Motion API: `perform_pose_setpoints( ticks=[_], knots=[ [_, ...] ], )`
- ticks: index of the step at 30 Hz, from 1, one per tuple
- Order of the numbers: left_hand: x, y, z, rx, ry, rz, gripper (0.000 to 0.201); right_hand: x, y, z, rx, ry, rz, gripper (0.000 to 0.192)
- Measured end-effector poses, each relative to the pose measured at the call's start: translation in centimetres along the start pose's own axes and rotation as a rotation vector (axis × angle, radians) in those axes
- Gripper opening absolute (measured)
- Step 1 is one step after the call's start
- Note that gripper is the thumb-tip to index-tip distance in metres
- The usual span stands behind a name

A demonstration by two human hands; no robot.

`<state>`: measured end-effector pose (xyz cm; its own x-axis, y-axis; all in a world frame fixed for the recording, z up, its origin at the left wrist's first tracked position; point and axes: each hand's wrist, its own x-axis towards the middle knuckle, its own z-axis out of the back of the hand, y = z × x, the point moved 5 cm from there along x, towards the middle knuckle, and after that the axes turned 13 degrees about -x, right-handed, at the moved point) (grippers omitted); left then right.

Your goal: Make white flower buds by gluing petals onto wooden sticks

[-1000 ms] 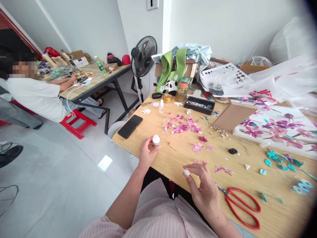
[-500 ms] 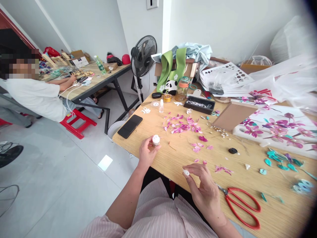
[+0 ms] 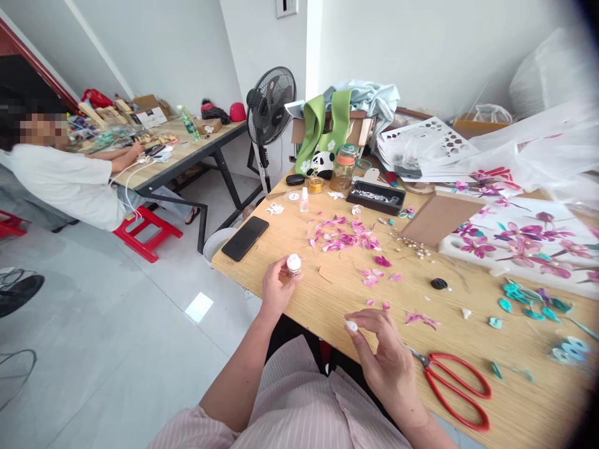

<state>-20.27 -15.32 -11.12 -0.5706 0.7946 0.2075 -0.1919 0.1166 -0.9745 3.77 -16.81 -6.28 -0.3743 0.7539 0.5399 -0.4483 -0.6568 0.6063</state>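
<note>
My left hand (image 3: 277, 288) is closed around a small bottle with a white top (image 3: 294, 263), held upright at the table's near edge. Between the thumb and forefinger of my right hand (image 3: 381, 346) is a small white cap-like piece (image 3: 351, 325); its exact kind is too small to make out. Red-handled scissors (image 3: 456, 374) lie just right of that hand. Pink petals (image 3: 349, 237) are scattered over the wooden table (image 3: 299, 312) beyond both hands, with a few loose ones closer to the right hand.
A black phone (image 3: 246, 238) lies left of my left hand. Farther back stand a small clear bottle (image 3: 304, 201), a jar (image 3: 344, 168) and a black tray (image 3: 377, 198). Teal pieces (image 3: 526, 299) lie at right. A person (image 3: 65, 181) sits at another table beside a fan (image 3: 271, 109).
Both hands keep their grips and stay almost in place. The view has shifted very slightly, and the seated person's head has moved a little.
</note>
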Motion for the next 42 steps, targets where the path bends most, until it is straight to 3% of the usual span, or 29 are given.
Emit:
perform_pose_setpoints(
  ticks=[42],
  knots=[
    [0.43,0.08,-0.31,0.070,-0.027,0.064,0.048,-0.09,-0.33,0.30,0.009,-0.009,-0.010,0.017]
  ],
)
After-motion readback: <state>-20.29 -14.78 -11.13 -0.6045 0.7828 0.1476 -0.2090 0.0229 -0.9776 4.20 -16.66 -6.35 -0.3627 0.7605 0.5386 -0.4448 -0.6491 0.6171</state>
